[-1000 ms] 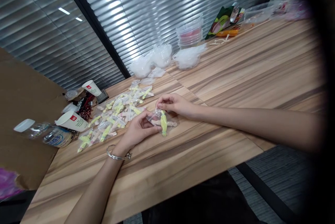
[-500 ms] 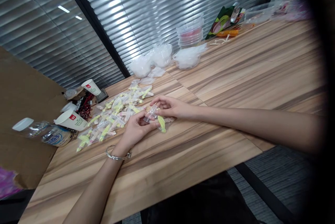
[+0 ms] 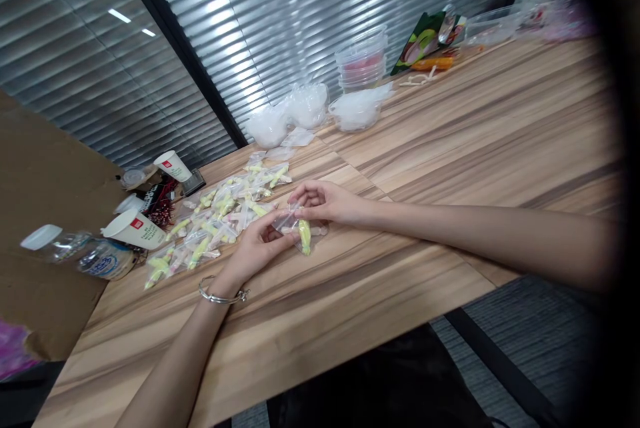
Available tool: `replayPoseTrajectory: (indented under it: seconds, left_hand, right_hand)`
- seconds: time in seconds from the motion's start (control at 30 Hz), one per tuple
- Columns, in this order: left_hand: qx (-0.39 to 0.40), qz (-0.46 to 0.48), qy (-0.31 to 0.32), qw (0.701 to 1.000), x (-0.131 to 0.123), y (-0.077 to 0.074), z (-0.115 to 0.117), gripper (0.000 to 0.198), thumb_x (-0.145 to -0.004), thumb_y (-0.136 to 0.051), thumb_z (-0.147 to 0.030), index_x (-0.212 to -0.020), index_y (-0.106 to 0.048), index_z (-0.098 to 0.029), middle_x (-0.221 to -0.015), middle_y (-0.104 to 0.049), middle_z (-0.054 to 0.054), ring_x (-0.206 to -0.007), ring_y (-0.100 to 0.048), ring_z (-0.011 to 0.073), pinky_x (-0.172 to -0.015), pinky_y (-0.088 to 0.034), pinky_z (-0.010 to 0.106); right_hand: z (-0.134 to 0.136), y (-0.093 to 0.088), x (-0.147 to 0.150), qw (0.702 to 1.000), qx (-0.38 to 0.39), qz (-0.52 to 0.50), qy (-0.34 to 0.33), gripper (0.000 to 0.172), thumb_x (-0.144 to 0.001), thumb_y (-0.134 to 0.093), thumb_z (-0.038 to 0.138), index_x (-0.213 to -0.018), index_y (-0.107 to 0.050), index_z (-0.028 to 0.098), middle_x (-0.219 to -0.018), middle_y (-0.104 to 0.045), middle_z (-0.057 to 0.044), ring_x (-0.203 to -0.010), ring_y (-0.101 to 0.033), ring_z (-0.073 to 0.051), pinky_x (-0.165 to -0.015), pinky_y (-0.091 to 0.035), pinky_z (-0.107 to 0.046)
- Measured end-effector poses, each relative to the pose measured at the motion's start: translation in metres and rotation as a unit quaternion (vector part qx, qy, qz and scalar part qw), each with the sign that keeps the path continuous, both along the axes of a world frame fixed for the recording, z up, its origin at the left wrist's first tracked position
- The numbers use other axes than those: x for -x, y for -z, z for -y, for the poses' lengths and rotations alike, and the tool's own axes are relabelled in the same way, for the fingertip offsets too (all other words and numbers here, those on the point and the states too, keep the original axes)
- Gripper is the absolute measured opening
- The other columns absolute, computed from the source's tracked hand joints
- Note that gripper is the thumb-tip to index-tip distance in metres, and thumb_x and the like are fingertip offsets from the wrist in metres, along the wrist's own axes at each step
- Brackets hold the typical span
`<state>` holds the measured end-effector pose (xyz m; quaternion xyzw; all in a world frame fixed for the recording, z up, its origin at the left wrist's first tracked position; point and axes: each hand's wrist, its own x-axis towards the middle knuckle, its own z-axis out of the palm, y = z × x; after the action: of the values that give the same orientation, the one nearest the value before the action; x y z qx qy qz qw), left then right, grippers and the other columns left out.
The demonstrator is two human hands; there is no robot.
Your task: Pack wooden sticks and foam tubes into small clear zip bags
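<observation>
Between my hands is a small clear plastic bag [image 3: 305, 236] with a yellow-green piece and something pale pink inside. My left hand [image 3: 261, 241], a silver bracelet [image 3: 223, 293] at its wrist, pinches the bag's left side between thumb and fingers. From the right, my right hand [image 3: 323, 205] grips the bag's upper edge, fingers curled. The bag hangs low over the table, and I cannot tell whether it touches the wood. Just left of my hands lies a spread of similar filled bags [image 3: 220, 215], with yellow-green and pinkish contents.
Paper cups [image 3: 134, 228] and a plastic jar [image 3: 103, 258] stand at the left, by a cardboard panel [image 3: 55, 181]. Along the back are white bundles in clear plastic [image 3: 307, 106], stacked clear tubs [image 3: 363, 61] and a green packet [image 3: 423, 41]. The wooden table's [image 3: 350, 321] front edge is near.
My left thumb has drawn back slightly to the left, so more of the bag shows. The yellow-green piece now hangs more upright. My right hand has barely moved.
</observation>
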<state>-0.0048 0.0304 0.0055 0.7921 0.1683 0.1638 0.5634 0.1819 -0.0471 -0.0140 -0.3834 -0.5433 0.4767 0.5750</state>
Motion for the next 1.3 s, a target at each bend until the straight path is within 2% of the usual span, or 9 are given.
replayPoseTrajectory:
  seconds: [0.13, 0.3, 0.5, 0.6, 0.73, 0.97, 1.3]
  left_hand:
    - [-0.013, -0.016, 0.012, 1.000, 0.000, -0.003, 0.001, 0.040, -0.076, -0.069, -0.028, -0.115, -0.060, -0.021, -0.118, -0.062, 0.006, -0.103, -0.058, 0.0221, -0.089, -0.047, 0.036]
    - [-0.037, -0.051, 0.016, 0.998, 0.002, -0.006, -0.001, 0.043, -0.078, -0.066, -0.030, -0.119, -0.057, -0.021, -0.113, -0.062, 0.007, -0.096, -0.059, 0.0203, -0.081, -0.048, 0.033]
    - [-0.067, -0.099, 0.010, 0.993, 0.004, -0.011, 0.001, 0.043, -0.079, -0.064, -0.034, -0.120, -0.055, -0.020, -0.088, -0.062, 0.004, -0.068, -0.055, 0.0133, -0.058, -0.044, 0.023]
    - [-0.065, -0.102, 0.023, 0.992, 0.004, -0.013, 0.003, 0.039, -0.080, -0.063, -0.034, -0.116, -0.056, -0.019, -0.078, -0.059, 0.001, -0.060, -0.050, 0.0106, -0.054, -0.042, 0.022]
    - [-0.042, -0.108, 0.032, 0.993, 0.003, -0.014, 0.005, 0.043, -0.080, -0.063, -0.034, -0.120, -0.054, -0.020, -0.076, -0.058, 0.000, -0.057, -0.049, 0.0097, -0.052, -0.039, 0.021]
    - [-0.044, -0.126, 0.052, 0.990, 0.002, -0.018, 0.006, 0.034, -0.083, -0.059, -0.037, -0.112, -0.057, -0.019, -0.064, -0.056, -0.002, -0.059, -0.050, 0.0114, -0.055, -0.038, 0.022]
    - [-0.031, -0.109, 0.053, 0.992, -0.001, -0.017, 0.006, 0.030, -0.083, -0.058, -0.038, -0.108, -0.060, -0.021, -0.082, -0.062, 0.001, -0.069, -0.055, 0.0139, -0.068, -0.044, 0.027]
  right_hand:
    - [0.001, 0.000, 0.000, 1.000, 0.005, 0.000, -0.005, 0.027, -0.075, -0.069, 0.022, -0.098, -0.056, 0.014, -0.076, -0.057, 0.001, -0.062, -0.054, -0.007, -0.050, -0.044, -0.016]
    - [0.003, -0.002, 0.000, 1.000, 0.001, -0.001, -0.004, 0.027, -0.073, -0.072, 0.022, -0.095, -0.058, 0.014, -0.078, -0.061, -0.001, -0.065, -0.057, -0.007, -0.054, -0.046, -0.017]
    - [0.005, -0.004, 0.001, 1.000, 0.020, -0.015, -0.012, 0.032, -0.071, -0.073, 0.026, -0.098, -0.061, 0.013, -0.078, -0.065, -0.002, -0.062, -0.059, -0.008, -0.051, -0.046, -0.017]
    - [0.006, -0.003, 0.001, 0.999, 0.022, -0.012, -0.020, 0.034, -0.072, -0.073, 0.027, -0.100, -0.061, 0.013, -0.077, -0.067, -0.003, -0.064, -0.061, -0.010, -0.054, -0.047, -0.017]
    - [0.008, -0.005, 0.001, 1.000, 0.023, -0.013, -0.016, 0.035, -0.072, -0.072, 0.025, -0.103, -0.061, 0.014, -0.076, -0.066, -0.001, -0.063, -0.061, -0.009, -0.053, -0.046, -0.016]
    - [0.011, -0.007, 0.001, 0.999, 0.029, 0.018, -0.029, 0.039, -0.074, -0.070, 0.025, -0.109, -0.056, 0.015, -0.072, -0.066, 0.000, -0.061, -0.060, -0.010, -0.053, -0.045, -0.018]
    - [0.009, -0.003, 0.000, 0.999, 0.002, 0.037, -0.036, 0.038, -0.076, -0.069, 0.028, -0.109, -0.056, 0.016, -0.069, -0.062, 0.001, -0.055, -0.055, -0.008, -0.047, -0.041, -0.016]
